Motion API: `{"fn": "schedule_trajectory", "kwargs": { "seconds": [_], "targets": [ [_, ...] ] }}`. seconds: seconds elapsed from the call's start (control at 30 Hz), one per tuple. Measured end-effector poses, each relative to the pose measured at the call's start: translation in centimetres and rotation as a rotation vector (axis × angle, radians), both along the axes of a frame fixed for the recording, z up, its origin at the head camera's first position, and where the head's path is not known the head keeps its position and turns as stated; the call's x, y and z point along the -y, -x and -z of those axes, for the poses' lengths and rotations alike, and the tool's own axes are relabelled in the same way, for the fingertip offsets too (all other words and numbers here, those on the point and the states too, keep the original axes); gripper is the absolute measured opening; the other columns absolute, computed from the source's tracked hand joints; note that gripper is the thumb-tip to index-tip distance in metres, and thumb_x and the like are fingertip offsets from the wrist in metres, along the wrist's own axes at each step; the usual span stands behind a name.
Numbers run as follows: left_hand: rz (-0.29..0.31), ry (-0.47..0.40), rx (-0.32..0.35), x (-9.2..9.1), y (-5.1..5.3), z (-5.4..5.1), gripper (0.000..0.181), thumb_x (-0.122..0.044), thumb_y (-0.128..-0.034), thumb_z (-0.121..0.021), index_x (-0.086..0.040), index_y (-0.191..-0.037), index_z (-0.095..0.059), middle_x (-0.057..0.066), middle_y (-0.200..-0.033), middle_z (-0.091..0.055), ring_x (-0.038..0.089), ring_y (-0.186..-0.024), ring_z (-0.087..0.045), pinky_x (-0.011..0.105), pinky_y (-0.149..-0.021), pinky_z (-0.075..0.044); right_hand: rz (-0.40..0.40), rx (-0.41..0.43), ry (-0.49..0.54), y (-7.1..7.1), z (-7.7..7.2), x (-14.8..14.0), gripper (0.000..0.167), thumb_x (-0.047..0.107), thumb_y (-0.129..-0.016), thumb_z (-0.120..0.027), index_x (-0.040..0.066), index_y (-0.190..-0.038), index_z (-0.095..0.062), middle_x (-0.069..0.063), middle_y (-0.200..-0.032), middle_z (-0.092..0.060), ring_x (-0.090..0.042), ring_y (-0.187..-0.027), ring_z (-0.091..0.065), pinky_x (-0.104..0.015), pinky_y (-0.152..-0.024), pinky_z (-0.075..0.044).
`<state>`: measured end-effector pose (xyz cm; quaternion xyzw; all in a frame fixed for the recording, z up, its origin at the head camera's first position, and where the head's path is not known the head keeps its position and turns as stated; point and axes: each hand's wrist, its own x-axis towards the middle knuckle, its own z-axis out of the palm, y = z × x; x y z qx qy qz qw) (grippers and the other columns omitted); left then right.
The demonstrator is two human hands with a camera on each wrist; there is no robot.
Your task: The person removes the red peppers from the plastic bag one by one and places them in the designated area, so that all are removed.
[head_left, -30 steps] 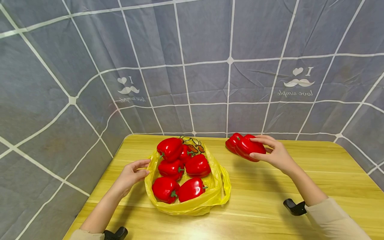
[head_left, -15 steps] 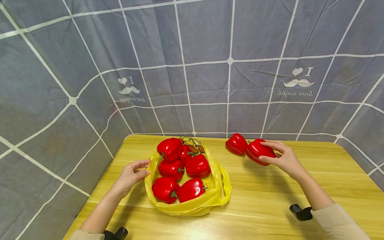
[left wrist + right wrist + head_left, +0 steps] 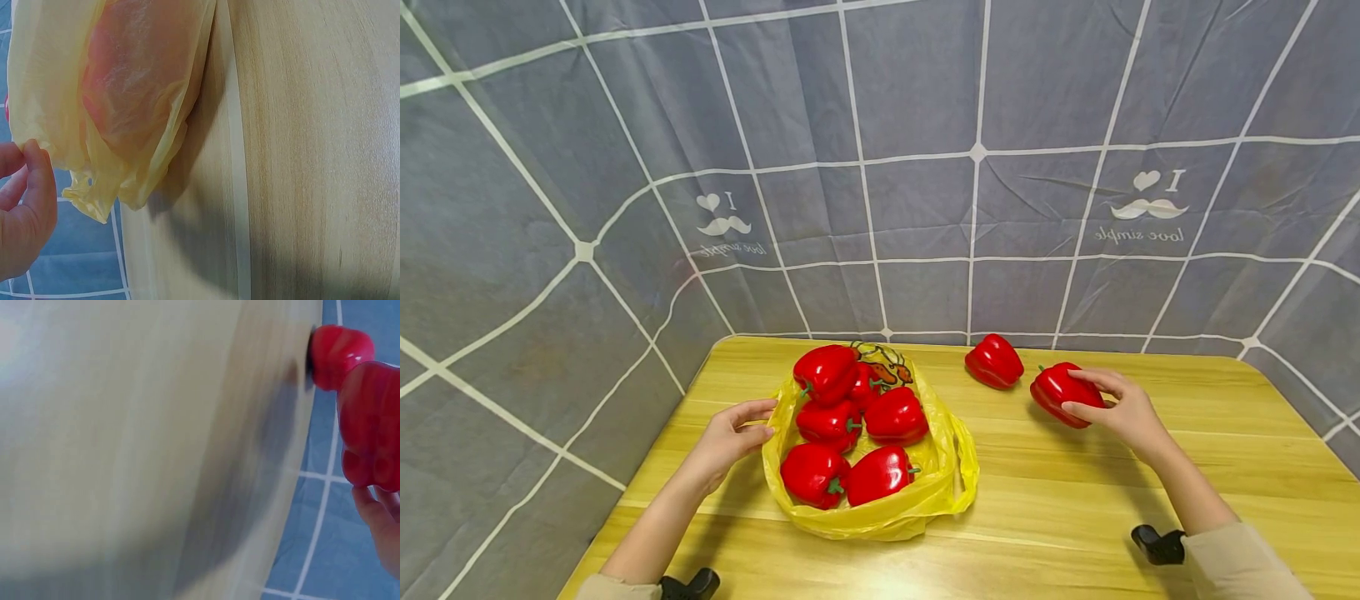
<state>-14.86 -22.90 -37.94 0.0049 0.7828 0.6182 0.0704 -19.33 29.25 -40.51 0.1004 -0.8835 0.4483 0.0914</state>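
A yellow plastic bag (image 3: pixel 880 518) stands open-mouthed with several red bell peppers (image 3: pixel 897 415) inside. At its left rim, my left hand (image 3: pixel 724 442) pinches the plastic; in the left wrist view the fingertips of this hand (image 3: pixel 28 206) meet on the bag (image 3: pixel 144 75). My right hand (image 3: pixel 1123 410) grips a red pepper (image 3: pixel 1063 393) by its right end, its green stem facing left. The right wrist view shows this pepper (image 3: pixel 372 425) at the tips of the right hand (image 3: pixel 382 525). Another pepper (image 3: pixel 994 362) lies on the table behind and left of it.
The wooden table (image 3: pixel 1210 433) is bordered by a grey curtain (image 3: pixel 917 208) with white lines at the back and sides. A loop handle of the bag (image 3: pixel 966 467) sticks out to the right. Black straps or mounts (image 3: pixel 1157 546) sit at both wrists.
My right hand has moved right and toward the front with its pepper, which now stands apart from the one on the table. My left hand and the bag have stayed in place.
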Motion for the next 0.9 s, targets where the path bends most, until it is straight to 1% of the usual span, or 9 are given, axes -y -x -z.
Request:
{"fn": "schedule_trajectory", "kwargs": {
  "seconds": [0.07,0.13,0.2,0.3,0.4,0.5,0.73,0.83,0.9],
  "targets": [
    [-0.001,0.0,0.001,0.0,0.0,0.0,0.048,0.003,-0.0885,-0.056,0.015,-0.132,-0.039,0.028,-0.122,-0.049,0.008,-0.088,-0.059,0.025,-0.076,-0.052,0.005,0.007,-0.002,0.0,0.3,-0.2,0.05,0.019,-0.08,-0.074,-0.001,-0.123,-0.058,-0.021,-0.126,-0.051,-0.012,-0.107,-0.044,-0.011,-0.073,-0.043],
    [-0.002,0.001,0.003,0.0,0.0,0.0,0.048,0.004,-0.0886,-0.055,0.015,-0.132,-0.039,0.028,-0.122,-0.049,0.008,-0.088,-0.059,0.025,-0.076,-0.052,0.014,0.027,-0.006,0.1,0.5,-0.3,0.051,0.021,-0.081,-0.073,-0.001,-0.124,-0.057,-0.021,-0.127,-0.05,-0.023,-0.109,-0.044,-0.012,-0.072,-0.044],
    [-0.006,0.0,0.006,0.0,0.0,0.0,0.048,0.004,-0.0886,-0.055,0.015,-0.132,-0.039,0.028,-0.122,-0.049,0.008,-0.088,-0.059,0.025,-0.076,-0.052,0.023,0.049,-0.009,0.2,0.8,-0.4,0.053,0.024,-0.081,-0.073,0.0,-0.125,-0.057,-0.022,-0.128,-0.049,-0.033,-0.11,-0.044,-0.014,-0.071,-0.044],
    [-0.009,0.001,0.01,0.0,0.0,0.0,0.048,0.004,-0.0887,-0.055,0.014,-0.132,-0.039,0.028,-0.122,-0.049,0.008,-0.087,-0.059,0.026,-0.076,-0.052,0.035,0.073,-0.013,0.4,1.2,-0.6,0.055,0.027,-0.081,-0.073,0.0,-0.126,-0.056,-0.023,-0.129,-0.048,-0.039,-0.111,-0.044,-0.016,-0.071,-0.044],
    [-0.011,0.002,0.015,0.0,0.1,0.1,0.048,0.003,-0.0887,-0.055,0.014,-0.132,-0.039,0.028,-0.122,-0.049,0.009,-0.087,-0.059,0.026,-0.076,-0.052,0.041,0.087,-0.018,0.6,1.7,-0.8,0.057,0.028,-0.081,-0.073,0.0,-0.127,-0.055,-0.025,-0.13,-0.047,-0.04,-0.112,-0.043,-0.019,-0.073,-0.044],
    [-0.01,0.005,0.017,0.0,0.1,0.1,0.048,0.003,-0.0889,-0.055,0.014,-0.133,-0.039,0.028,-0.122,-0.048,0.009,-0.087,-0.059,0.025,-0.076,-0.052,0.049,0.096,-0.032,0.9,2.1,-0.9,0.057,0.029,-0.081,-0.073,0.001,-0.128,-0.055,-0.025,-0.131,-0.046,-0.041,-0.113,-0.043,-0.024,-0.076,-0.044],
    [-0.005,0.01,0.019,0.0,0.1,0.1,0.047,0.003,-0.089,-0.055,0.013,-0.133,-0.04,0.028,-0.122,-0.049,0.01,-0.087,-0.059,0.024,-0.075,-0.052,0.07,0.135,-0.035,1.5,2.4,-0.9,0.061,0.033,-0.083,-0.07,-0.001,-0.131,-0.051,-0.027,-0.134,-0.043,-0.043,-0.115,-0.04,-0.044,-0.082,-0.045],
    [-0.004,0.016,0.017,0.0,0.2,0.1,0.047,0.003,-0.089,-0.055,0.013,-0.132,-0.04,0.027,-0.122,-0.049,0.01,-0.087,-0.059,0.024,-0.075,-0.052,0.072,0.135,-0.036,1.7,2.3,-0.8,0.061,0.033,-0.084,-0.069,-0.001,-0.131,-0.05,-0.028,-0.133,-0.043,-0.043,-0.114,-0.041,-0.045,-0.082,-0.045],
    [-0.005,0.021,0.017,0.0,0.2,0.1,0.047,0.003,-0.089,-0.055,0.013,-0.132,-0.04,0.027,-0.122,-0.05,0.01,-0.087,-0.059,0.024,-0.075,-0.052,0.069,0.125,-0.041,1.8,2.3,-0.8,0.06,0.031,-0.084,-0.069,-0.001,-0.131,-0.051,-0.028,-0.132,-0.044,-0.043,-0.112,-0.042,-0.043,-0.081,-0.046]
  ]
}}
